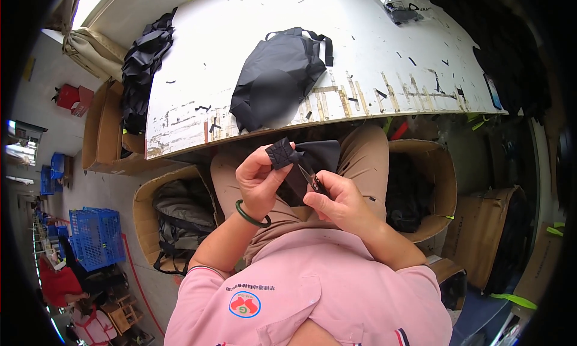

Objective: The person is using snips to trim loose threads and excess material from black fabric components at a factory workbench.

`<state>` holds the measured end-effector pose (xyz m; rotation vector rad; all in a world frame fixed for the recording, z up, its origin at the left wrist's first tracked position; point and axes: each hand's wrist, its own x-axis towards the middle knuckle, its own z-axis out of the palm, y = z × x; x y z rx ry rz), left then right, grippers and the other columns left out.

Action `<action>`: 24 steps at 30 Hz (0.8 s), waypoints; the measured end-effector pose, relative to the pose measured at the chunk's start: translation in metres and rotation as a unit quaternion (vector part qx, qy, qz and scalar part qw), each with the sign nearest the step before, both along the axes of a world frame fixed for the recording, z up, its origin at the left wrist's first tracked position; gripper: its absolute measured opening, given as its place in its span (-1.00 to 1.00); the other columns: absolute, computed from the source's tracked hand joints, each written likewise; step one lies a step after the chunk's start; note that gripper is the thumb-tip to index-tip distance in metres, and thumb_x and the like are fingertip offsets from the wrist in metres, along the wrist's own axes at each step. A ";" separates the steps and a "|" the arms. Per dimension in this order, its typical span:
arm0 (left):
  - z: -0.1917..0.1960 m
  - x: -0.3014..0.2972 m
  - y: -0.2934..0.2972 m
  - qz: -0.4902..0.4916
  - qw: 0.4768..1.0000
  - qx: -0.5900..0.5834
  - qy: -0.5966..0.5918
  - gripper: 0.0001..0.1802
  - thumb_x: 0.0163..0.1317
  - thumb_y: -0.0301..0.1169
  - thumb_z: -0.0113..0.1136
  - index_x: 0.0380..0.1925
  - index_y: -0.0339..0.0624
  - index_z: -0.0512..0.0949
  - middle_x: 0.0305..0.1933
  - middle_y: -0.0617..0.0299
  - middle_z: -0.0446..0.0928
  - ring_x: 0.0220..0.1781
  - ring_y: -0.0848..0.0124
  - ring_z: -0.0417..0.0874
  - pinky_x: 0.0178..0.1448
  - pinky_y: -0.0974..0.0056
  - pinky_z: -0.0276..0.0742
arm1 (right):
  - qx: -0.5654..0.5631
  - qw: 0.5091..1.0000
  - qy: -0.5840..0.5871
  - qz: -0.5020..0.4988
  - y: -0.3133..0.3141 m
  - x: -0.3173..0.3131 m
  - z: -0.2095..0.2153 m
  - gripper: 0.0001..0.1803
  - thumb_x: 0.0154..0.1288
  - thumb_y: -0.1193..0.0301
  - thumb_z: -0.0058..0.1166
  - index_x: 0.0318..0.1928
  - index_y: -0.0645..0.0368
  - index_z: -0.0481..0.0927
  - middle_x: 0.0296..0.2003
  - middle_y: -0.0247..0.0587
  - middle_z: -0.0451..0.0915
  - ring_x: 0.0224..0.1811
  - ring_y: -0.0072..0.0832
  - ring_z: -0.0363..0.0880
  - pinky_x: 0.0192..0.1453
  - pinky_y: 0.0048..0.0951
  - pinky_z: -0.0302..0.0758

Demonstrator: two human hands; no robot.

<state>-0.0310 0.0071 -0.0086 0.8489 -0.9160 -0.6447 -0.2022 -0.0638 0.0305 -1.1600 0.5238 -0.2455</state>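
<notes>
My left hand [257, 179] is pinched on the stitched end of a black webbing strap [279, 154], raised above my lap. A dark fabric flap [323, 152] hangs just behind the strap. In my right hand [339, 197] is a small pair of thread snips [312, 181], its metal blades pointing up and left at the strap's edge. The blade tips are close to the fabric; whether they touch it I cannot make out. Beyond my hands, a black drawstring-like bag [258, 60] lies on the white table [210, 45], partly blurred.
Black scraps dot the tabletop, whose near edge runs just past my knees. Open cardboard boxes with dark bags flank my legs, a left box [144, 205] and a right box [442, 196]. Black fabric [147, 63] drapes off the table's left end. Blue crates [96, 238] stand farther left.
</notes>
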 end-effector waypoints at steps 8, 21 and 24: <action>-0.006 -0.003 0.004 0.000 0.998 0.011 -0.061 -0.83 0.13 -0.76 0.18 -0.31 -0.31 0.52 -0.07 0.01 0.59 0.04 0.26 0.61 0.17 0.22 0.48 | -0.097 0.994 0.005 -0.049 0.004 0.009 -0.010 -0.73 0.25 0.32 0.28 -0.38 0.14 0.44 -0.61 -0.53 0.36 -0.60 -0.80 0.27 -0.56 -0.69 0.23; -0.003 -0.007 0.002 0.014 0.995 0.016 -0.094 -0.81 0.10 -0.76 0.20 -0.32 -0.29 0.54 -0.14 0.04 0.62 -0.05 0.27 0.63 0.08 0.24 0.50 | -0.239 0.968 0.016 -0.073 0.002 0.008 -0.012 -0.76 0.25 0.34 0.26 -0.37 0.21 0.49 -0.61 -0.47 0.41 -0.53 -0.75 0.30 -0.49 -0.61 0.27; -0.003 -0.005 0.003 0.009 0.995 0.024 -0.096 -0.81 0.08 -0.76 0.21 -0.33 -0.28 0.54 -0.14 0.04 0.62 -0.07 0.28 0.63 0.06 0.25 0.50 | -0.185 0.980 0.046 -0.053 0.001 0.006 -0.006 -0.77 0.26 0.34 0.24 -0.36 0.21 0.50 -0.59 -0.47 0.43 -0.53 -0.76 0.30 -0.49 -0.62 0.27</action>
